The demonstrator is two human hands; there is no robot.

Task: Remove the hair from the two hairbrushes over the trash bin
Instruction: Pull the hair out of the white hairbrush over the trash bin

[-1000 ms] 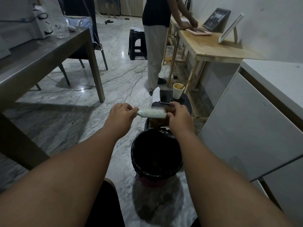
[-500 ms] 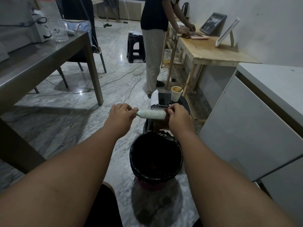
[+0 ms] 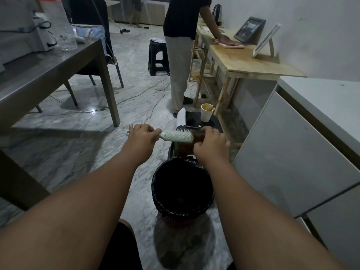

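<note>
Head view: step in hand looks like stripping brush no. 1. Left hand (image 3: 141, 136) has its grip clamped on the handle of the hairbrush (image 3: 176, 135), which is level, bristles up, approx. above the far rim of the trash bin (image 3: 154, 189). Right hand (image 3: 211, 145) has its grip pinched on the brown hair clump (image 3: 197, 137) at the brush tip. Next, prob.: pull the clump free, bring it over the bin opening, let go. Room: stool (image 3: 216, 123) w/ phone (image 3: 191, 119) & cup (image 3: 206, 113) just behind the brush; cabinet (image 3: 282, 152) edge near on the right; floor (image 3: 78, 152) open to the left.
</note>
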